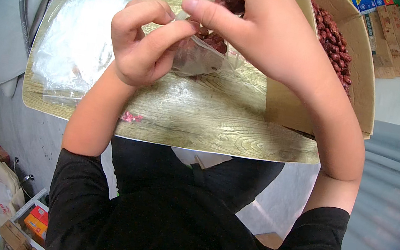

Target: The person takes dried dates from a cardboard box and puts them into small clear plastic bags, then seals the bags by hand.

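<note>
Over the table, my left hand [149,38] pinches the rim of a clear plastic bag [198,60] between thumb and forefinger. Wrinkled dried red dates [215,42] show inside the bag, near its mouth. My right hand [263,25] is just above and to the right of the bag, its thumb stretched toward the rim. Dark red dates [230,1] sit in the curl between the right thumb and fingers. The right hand hides part of the bag's far side.
A stack of clear zip bags [80,35] covers the left of the wood-patterned table [200,125]. At the right stands an open cardboard box [362,76] with many dried red dates [334,44]. Cartons [397,42] lie beyond it; a crate [28,205] stands on the floor at lower left.
</note>
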A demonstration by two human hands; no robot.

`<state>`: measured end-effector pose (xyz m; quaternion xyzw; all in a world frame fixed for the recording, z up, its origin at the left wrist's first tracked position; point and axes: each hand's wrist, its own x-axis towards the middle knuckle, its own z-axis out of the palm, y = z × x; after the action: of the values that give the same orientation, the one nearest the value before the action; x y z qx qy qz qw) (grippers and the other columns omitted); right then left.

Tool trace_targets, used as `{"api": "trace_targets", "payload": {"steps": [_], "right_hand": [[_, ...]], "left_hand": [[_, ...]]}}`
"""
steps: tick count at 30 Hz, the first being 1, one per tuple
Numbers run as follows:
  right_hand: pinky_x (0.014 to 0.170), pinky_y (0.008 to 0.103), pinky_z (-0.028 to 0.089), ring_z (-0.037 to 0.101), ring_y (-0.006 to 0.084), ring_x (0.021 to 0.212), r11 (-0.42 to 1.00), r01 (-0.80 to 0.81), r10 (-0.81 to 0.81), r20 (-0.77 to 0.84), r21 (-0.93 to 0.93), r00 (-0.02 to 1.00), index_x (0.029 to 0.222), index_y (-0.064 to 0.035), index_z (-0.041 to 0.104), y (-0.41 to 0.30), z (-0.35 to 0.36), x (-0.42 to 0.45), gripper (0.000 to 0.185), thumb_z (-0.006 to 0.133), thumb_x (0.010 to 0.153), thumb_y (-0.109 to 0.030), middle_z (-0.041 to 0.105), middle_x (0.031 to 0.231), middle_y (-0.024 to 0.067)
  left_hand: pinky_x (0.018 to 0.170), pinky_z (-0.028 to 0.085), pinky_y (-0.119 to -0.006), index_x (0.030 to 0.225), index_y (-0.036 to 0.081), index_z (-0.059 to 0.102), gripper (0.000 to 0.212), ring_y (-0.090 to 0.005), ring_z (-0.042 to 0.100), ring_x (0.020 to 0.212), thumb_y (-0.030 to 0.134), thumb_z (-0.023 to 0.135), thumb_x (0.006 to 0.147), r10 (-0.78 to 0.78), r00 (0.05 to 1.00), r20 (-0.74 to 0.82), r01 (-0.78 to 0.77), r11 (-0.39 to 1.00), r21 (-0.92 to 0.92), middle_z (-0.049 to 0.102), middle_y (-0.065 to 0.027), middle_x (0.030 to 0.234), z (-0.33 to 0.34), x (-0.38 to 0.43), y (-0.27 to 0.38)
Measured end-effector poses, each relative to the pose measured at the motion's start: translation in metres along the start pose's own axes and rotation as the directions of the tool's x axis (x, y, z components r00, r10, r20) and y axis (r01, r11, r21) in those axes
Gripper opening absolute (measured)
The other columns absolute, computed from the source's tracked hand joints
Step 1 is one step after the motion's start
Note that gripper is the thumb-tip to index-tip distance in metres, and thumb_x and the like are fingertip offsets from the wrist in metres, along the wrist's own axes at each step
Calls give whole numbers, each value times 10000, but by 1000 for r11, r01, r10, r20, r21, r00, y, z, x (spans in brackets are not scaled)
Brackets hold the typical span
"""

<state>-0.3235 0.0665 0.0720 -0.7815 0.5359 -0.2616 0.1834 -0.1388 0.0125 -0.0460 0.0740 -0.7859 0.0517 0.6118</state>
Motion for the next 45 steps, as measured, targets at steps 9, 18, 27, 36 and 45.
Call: {"api": "trace_targets", "payload": {"steps": [9, 18, 27, 36, 45], "right_hand": [[782, 264, 502, 617, 128, 859, 825, -123, 10, 204, 552, 979, 1120, 58, 616, -14, -22, -2, 410, 512, 1038, -331, 675, 934, 89], [810, 302, 557, 672, 172, 900, 915, -11, 115, -235, 404, 965, 1101, -27, 679, 41, -88, 1, 206, 568, 972, -144, 683, 1012, 83], [1121, 468, 379, 393, 419, 1385, 757, -499, 483, -153, -421, 862, 1538, -185, 318, 319, -71, -66, 1050, 756, 721, -679, 355, 1512, 299], [1011, 412, 481, 629, 300, 1166, 807, -496, 542, 66, -320, 838, 1370, -106, 577, 315, -88, -39, 812, 862, 676, -418, 639, 1296, 176], [786, 327, 538, 682, 151, 833, 845, -462, 491, 46, -270, 870, 1006, -99, 763, 248, -95, -44, 343, 873, 721, -254, 752, 909, 58]], "left_hand": [[623, 471, -286, 1001, 71, 718, 375, -175, 575, 724, -107, 716, 670, -2, 1000, 0, 2, 1000, 22, 463, -61, 966, -2, -2, -1], [604, 488, -298, 994, 20, 700, 328, -204, 586, 689, -164, 690, 723, -2, 999, 33, 0, 999, 44, 488, -85, 919, 1, 12, 11], [697, 476, -320, 1033, -12, 674, 338, -228, 579, 779, -177, 666, 739, -19, 998, 66, 19, 1000, -7, 547, -96, 956, 5, 8, 11], [724, 483, -317, 1042, -5, 684, 335, -227, 597, 803, -179, 638, 759, -63, 995, 75, 58, 996, 67, 560, -112, 958, 2, 5, 5], [682, 489, -305, 1018, -22, 678, 347, -205, 589, 782, -227, 602, 749, -42, 998, 56, 38, 997, 62, 540, -104, 969, -1, 7, 4]]}}
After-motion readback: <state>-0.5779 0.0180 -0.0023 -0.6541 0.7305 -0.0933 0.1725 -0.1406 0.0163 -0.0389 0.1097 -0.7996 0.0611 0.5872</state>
